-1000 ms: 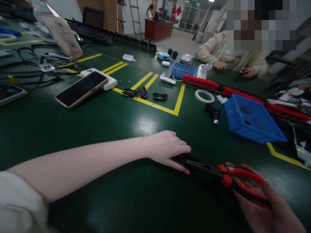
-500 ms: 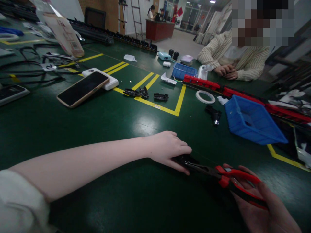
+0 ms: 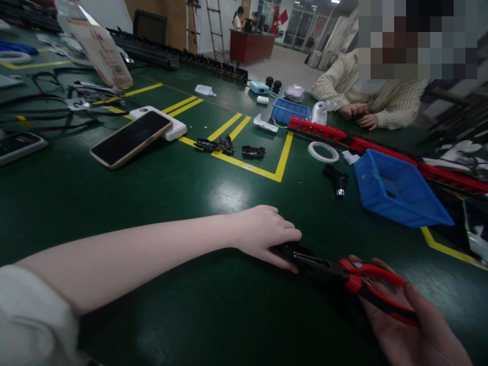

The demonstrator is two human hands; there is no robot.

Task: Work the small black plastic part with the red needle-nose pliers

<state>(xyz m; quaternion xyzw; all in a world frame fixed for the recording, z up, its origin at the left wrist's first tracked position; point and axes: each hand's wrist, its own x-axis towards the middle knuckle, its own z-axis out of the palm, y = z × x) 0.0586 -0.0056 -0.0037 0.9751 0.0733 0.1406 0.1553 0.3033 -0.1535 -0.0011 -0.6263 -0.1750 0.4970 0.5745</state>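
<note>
My left hand [image 3: 267, 234] rests low over the green table, its fingers closed around a small black part [image 3: 292, 251] that is mostly hidden under them. Red-and-black long-nose pliers [image 3: 354, 277] lie across my right hand [image 3: 400, 315], which grips them by the handles. The plier jaws point left and meet the black part beside my left thumb; whether they pinch it I cannot tell. Beyond my hands, several black plastic pieces [image 3: 253, 151] lie near yellow tape lines. A black piece with a shiny metal end [image 3: 336, 180] sits farther right.
A blue bin [image 3: 400, 190] stands at the right, with a tape roll [image 3: 323, 152] beside it. Red strips [image 3: 385, 150] run behind. A phone [image 3: 131, 138] leans on a white box [image 3: 177, 129] at left, near a bottle [image 3: 101, 51] and cables. Across the table sits a person [image 3: 377, 96].
The pliers and both hands hold almost the same position. The person across the table has shifted their hands slightly apart. The view has moved a little.
</note>
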